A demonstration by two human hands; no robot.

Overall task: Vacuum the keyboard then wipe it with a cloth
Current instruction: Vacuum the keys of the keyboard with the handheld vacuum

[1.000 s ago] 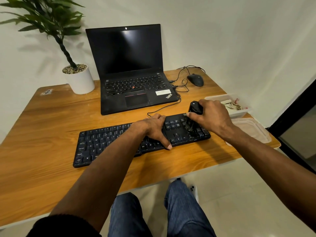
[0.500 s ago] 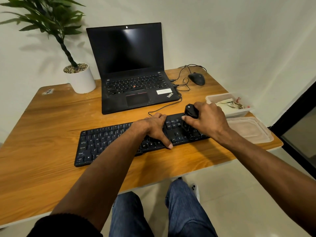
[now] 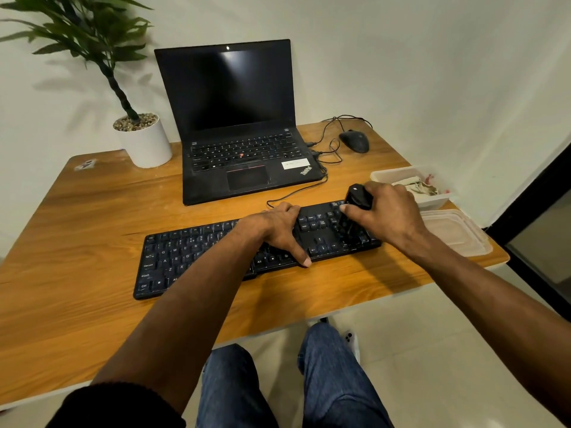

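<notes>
The black keyboard (image 3: 216,251) lay on the wooden desk (image 3: 77,242) near its front edge, its long axis running left to right but skewed, the left end nearer me and the right end angled away toward the wall. Its keys faced up, with the number-pad end on the right.

My left hand (image 3: 278,230) rested on the keyboard right of its middle, fingers curved over the far edge and the thumb stretched to the near edge, bracing it. My right hand (image 3: 386,217) gripped a small black handheld vacuum (image 3: 355,208), fingers wrapped round its body, with the nozzle end pointing down onto the number-pad keys.

Compared with a second ago, the vacuum sat slightly further left along the number pad, and my left hand had not shifted.

Behind the keyboard stood an open black laptop (image 3: 241,118) with a dark screen, a cable running from its right side. A black mouse (image 3: 354,141) lay at the far right corner. A potted plant (image 3: 143,140) in a white pot stood at the far left. To the right, a clear plastic container (image 3: 414,186) held a crumpled cloth, and its lid (image 3: 457,233) lay just in front of it at the desk's edge. The walls were plain white, the floor pale tile.
</notes>
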